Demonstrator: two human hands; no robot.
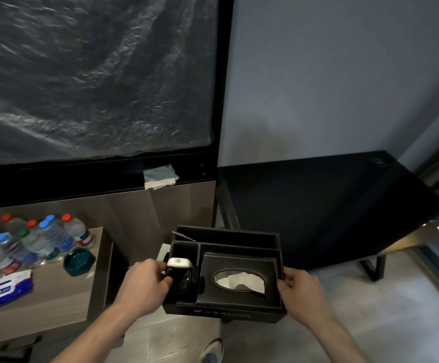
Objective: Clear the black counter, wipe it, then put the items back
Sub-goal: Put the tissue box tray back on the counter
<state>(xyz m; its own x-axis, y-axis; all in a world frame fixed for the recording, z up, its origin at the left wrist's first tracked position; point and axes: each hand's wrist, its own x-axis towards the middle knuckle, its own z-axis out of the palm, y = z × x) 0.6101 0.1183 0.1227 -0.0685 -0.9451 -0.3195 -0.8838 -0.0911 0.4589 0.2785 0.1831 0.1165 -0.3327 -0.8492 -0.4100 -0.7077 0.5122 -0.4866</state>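
The organizer [226, 273] is held in the air between both hands, left hand [145, 286] closed on its left wall, right hand [302, 292] on its right. It is judged stiff, light, with loose contents; level carrying is advised.

Water bottles [40, 239] beside a wipes pack [3, 293].

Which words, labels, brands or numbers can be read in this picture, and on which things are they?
None can be read.
Wet wipes pack: blue and white label, print too blurred.
Water bottles: labels too small and blurred.
Black organizer tray: faint marking on its front wall, unreadable.
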